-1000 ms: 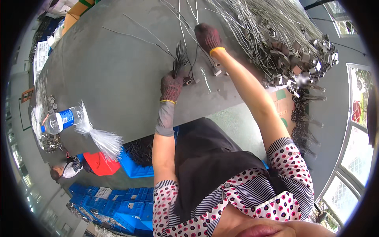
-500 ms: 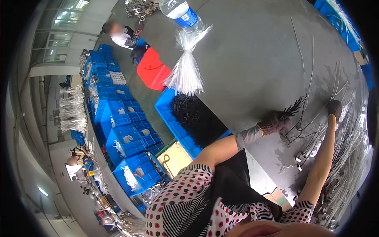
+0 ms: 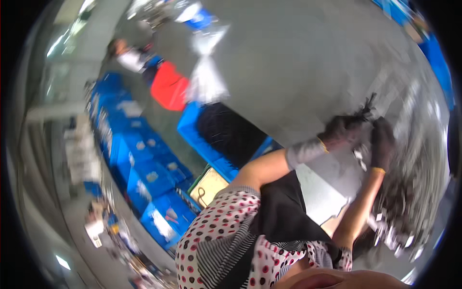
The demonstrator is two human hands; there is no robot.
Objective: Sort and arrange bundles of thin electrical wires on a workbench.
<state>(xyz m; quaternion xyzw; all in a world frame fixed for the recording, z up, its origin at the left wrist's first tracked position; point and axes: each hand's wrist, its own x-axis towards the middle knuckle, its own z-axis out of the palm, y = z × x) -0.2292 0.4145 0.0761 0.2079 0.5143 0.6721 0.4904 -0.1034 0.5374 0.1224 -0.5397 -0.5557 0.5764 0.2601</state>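
Note:
My left hand [image 3: 340, 132], in a dark glove, is closed around a small bundle of thin black strips [image 3: 368, 108], whose ends stick out beyond the fingers. Close beside it, my right hand [image 3: 382, 144] has its gloved fingers up near the bundle. Motion blur hides whether they grip anything. Long pale wire-like strands [image 3: 416, 115] lie just right of my right hand, with small metallic pieces [image 3: 397, 231] below them. Left of my arms, a blue crate [image 3: 188, 126] holds a mass of similar black strips [image 3: 231, 132].
A tied bundle of white strands [image 3: 207, 79] stands beyond the crate, beside a blue-labelled plastic bottle [image 3: 197, 19] and a red bin [image 3: 169, 89]. Stacked blue crates [image 3: 154, 173] line the left. A person [image 3: 130, 58] is at the far left.
My right hand has come left from the pale strands to beside my left hand. The black bundle has stayed in my left hand. The whole view has shifted and blurred.

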